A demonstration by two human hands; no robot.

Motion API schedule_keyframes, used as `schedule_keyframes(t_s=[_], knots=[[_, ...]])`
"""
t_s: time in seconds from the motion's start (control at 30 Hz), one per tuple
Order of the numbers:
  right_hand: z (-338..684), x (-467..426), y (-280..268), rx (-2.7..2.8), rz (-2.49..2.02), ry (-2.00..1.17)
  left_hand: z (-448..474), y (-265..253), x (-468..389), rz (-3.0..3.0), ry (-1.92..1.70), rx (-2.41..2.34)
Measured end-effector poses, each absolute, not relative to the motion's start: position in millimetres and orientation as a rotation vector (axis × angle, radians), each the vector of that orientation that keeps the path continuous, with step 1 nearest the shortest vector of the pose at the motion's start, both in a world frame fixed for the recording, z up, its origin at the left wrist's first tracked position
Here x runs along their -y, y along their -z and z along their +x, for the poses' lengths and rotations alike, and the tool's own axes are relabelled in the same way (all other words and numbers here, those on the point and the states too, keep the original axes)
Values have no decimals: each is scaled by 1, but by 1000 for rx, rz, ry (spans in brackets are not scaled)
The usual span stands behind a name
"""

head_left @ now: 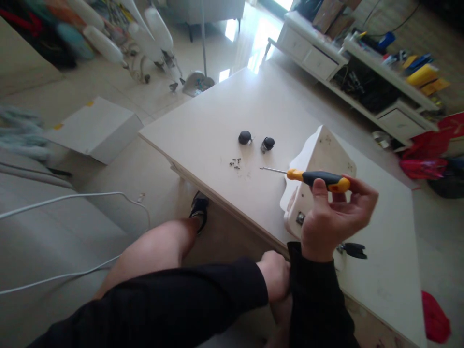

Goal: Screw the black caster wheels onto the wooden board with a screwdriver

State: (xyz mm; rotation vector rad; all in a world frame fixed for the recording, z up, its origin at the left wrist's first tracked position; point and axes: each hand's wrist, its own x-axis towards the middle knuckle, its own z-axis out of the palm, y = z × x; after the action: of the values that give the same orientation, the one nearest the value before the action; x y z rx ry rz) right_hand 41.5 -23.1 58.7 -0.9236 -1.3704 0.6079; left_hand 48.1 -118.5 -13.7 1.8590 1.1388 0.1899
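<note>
My right hand (337,217) is wrapped round the handle of a yellow and black screwdriver (322,179), its thin metal shaft pointing left above the table. Behind that hand a white wooden piece with a scalloped edge (302,159) rests on the table, a metal fitting (300,218) at its near corner. A black caster (354,250) shows beside my right wrist, partly hidden. My left hand (274,275) is curled closed low by the table's near edge, against my right sleeve; its fingertips are hidden. Two loose casters, a left one (245,137) and a right one (268,144), lie near several small screws (235,163).
The pale table (203,121) fills the middle. A white box (96,128) is on the floor at left, near a white cable (90,195). A white cabinet (319,63) with tools and clutter runs along the back right. Red bags (424,159) lie at right.
</note>
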Motion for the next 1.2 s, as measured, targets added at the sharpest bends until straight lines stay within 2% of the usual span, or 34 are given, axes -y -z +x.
schedule_keyframes(t_s=[0.1,0.17,0.33,0.4,0.8,1.03,1.2], knots=[[76,15,-69,1311,-896,-481,10,-5,94,1853,-197,-1096],[103,8,-72,1198,-871,-468,-20,-23,77,1685,-342,-1089],[172,-9,-65,888,-931,-589,-51,-44,45,1008,-1103,-1367],[193,-12,-59,835,-967,-653,-45,-41,38,829,-1260,-1391],[211,-8,-56,790,-1025,-731,-9,-33,26,594,-1224,-1168],[204,-7,-56,794,-1013,-779,-10,-27,26,589,-1321,-1237],[197,-8,-63,812,-970,-688,-22,-31,28,552,-1410,-1322]])
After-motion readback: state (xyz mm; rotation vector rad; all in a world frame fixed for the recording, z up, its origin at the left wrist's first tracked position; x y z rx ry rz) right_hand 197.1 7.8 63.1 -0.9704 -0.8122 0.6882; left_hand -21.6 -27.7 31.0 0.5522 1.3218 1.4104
